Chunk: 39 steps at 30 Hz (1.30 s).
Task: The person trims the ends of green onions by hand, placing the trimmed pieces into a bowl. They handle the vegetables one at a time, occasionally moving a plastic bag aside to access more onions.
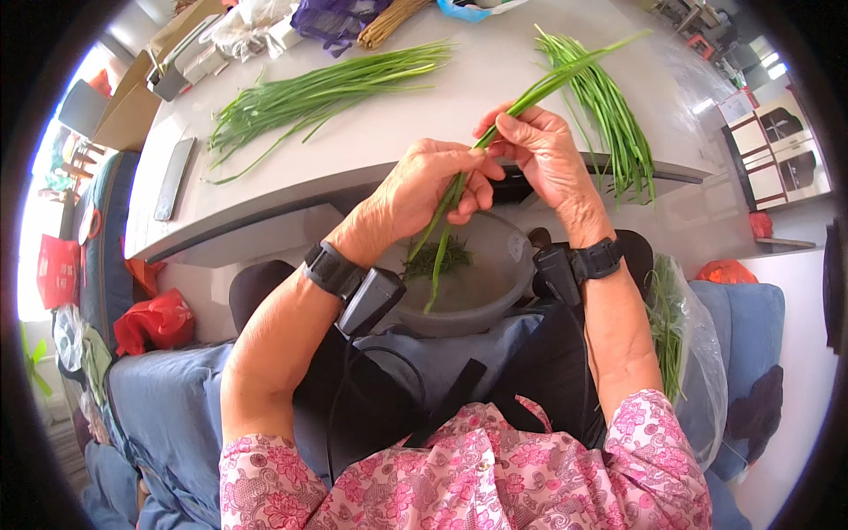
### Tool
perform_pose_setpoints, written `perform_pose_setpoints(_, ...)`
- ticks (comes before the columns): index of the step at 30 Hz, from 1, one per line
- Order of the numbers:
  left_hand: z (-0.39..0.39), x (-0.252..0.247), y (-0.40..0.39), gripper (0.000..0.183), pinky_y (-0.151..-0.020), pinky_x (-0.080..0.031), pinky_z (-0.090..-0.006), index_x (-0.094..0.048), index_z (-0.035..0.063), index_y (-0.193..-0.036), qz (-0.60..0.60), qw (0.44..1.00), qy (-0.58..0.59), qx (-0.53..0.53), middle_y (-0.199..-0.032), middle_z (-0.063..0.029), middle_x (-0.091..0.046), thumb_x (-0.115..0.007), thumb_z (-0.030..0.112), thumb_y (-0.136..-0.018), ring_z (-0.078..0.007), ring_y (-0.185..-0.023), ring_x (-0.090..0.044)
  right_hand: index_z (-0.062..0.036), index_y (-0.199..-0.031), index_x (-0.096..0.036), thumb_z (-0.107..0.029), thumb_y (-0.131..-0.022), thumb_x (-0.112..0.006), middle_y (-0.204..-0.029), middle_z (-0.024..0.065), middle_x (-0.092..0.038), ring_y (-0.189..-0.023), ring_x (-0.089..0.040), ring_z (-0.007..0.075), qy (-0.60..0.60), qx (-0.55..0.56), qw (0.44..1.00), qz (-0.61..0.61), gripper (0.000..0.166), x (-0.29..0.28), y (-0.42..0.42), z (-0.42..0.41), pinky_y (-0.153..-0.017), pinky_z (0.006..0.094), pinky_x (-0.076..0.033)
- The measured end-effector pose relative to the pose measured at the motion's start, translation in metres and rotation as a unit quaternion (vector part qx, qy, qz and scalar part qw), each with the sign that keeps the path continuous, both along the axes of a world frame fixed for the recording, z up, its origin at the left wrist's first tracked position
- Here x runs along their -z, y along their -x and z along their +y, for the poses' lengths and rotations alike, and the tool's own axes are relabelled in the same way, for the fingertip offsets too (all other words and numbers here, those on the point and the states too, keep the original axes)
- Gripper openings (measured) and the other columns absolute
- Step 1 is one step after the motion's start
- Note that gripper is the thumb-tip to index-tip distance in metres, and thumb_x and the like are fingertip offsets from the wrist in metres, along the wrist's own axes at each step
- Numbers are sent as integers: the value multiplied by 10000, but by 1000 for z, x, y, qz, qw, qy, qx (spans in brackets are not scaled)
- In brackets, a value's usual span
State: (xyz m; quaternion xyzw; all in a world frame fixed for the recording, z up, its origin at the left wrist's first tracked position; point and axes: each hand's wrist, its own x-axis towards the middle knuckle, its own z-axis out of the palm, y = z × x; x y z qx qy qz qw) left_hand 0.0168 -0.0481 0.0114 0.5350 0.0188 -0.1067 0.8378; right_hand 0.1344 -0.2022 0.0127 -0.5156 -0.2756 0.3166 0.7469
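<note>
A few long green leafy stalks, which look like garlic chives (pixel 544 85), run through both my hands above the table's front edge. My left hand (pixel 440 179) pinches them at mid-length, their lower ends hanging down. Just up and to the right, my right hand (pixel 540 149) holds the same stalks between thumb and fingers. Below my hands a grey plastic basin (pixel 490 291) holds a heap of dark green scraps (pixel 440 257). One pile of chives (pixel 318 89) lies on the table to the left, and another bunch (pixel 603 109) hangs partly over the front edge at the right.
On the pale table (pixel 483 66) lie a phone (pixel 175 179), a purple bag (pixel 334 20) and a bundle of dry stalks (pixel 391 23). A clear plastic bag (pixel 702 371) with more greens stands by my right arm. A red bag (pixel 156 321) is at the left.
</note>
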Motion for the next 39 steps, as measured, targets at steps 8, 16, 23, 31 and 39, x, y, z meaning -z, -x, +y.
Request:
perform_pose_setpoints(8, 12, 15, -1, 596, -572, -500, -307, -542, -117, -1139, 3, 995, 101, 10, -886, -232, -651, -372, 439, -1005, -231, -678, -631, -23, -900, -654, -244, -915, -637, -826, 43, -654, -672, -577, 101, 19, 56, 998, -14, 223, -1, -17, -8, -636, 234, -503)
perform_pose_setpoints(16, 15, 18, 4, 587, -648, -551, -348, -540, -114, -1136, 1, 995, 99, 31, -928, -281, -648, -365, 431, -1008, -287, -724, -663, -6, -913, -645, -234, -917, -635, -815, 54, -641, -650, -561, 107, 0, 92, 996, -12, 228, -3, -36, -25, -593, 253, -483)
perform_pose_setpoints(23, 16, 17, 7, 444, -617, -548, -318, -590, -83, -1065, -31, 996, 75, 36, -883, -252, -663, -441, 331, -1001, -261, -692, -671, -2, -910, -646, -219, -918, -633, -826, 77, -634, -653, -547, 114, -28, 93, 995, -21, 218, -1, -51, -38, -573, 246, -454)
perform_pose_setpoints(31, 17, 11, 15, 219, -551, -504, -254, -631, -74, -957, -2, 1000, -5, 29, -783, -162, -681, -593, 138, -921, -174, -637, -661, -6, -904, -644, -211, -926, -618, -821, 81, -625, -670, -547, 121, -28, 120, 992, -28, 207, 0, -59, -48, -574, 256, -443)
perform_pose_setpoints(39, 16, 12, 17, 224, -493, -489, -216, -649, -53, -940, 8, 999, -40, 11, -735, -128, -678, -577, 159, -937, -138, -582, -646, -3, -897, -640, -206, -932, -607, -807, 80, -617, -671, -539, 126, -57, 143, 988, -20, 209, 2, -63, -53, -577, 257, -429)
